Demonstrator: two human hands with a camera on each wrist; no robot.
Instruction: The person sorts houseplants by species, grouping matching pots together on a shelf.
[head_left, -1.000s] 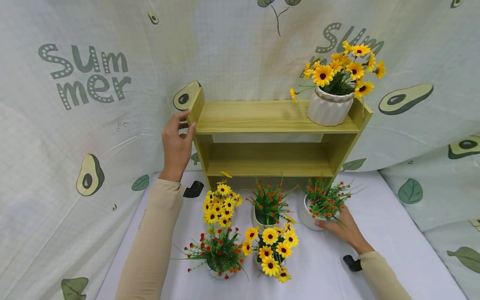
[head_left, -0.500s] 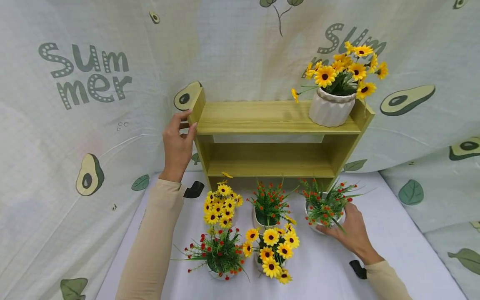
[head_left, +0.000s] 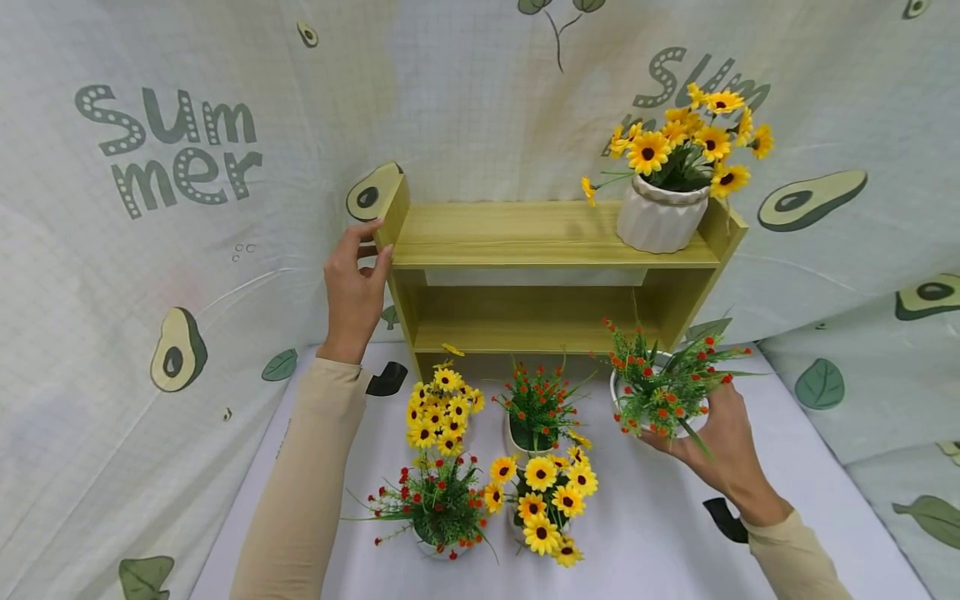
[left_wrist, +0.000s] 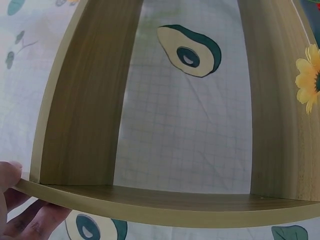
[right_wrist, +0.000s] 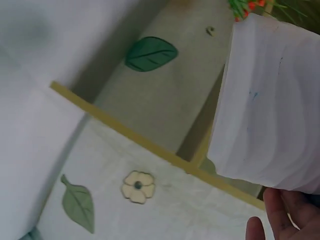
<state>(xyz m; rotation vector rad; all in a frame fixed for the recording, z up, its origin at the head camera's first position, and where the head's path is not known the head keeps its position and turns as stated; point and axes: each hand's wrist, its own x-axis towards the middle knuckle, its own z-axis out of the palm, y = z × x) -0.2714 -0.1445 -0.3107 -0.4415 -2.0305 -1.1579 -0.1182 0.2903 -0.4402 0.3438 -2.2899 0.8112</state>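
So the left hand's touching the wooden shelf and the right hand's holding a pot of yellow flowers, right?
Not quite: the flowers in the pot that the right hand holds are red, not yellow, as the head view shows. The left hand does touch the wooden shelf.

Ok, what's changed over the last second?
The right hand has moved the red-flowered pot it holds up and slightly right in the head view; no grip changed. The left hand stays on the shelf, and the sunflower pot on top hasn't moved.
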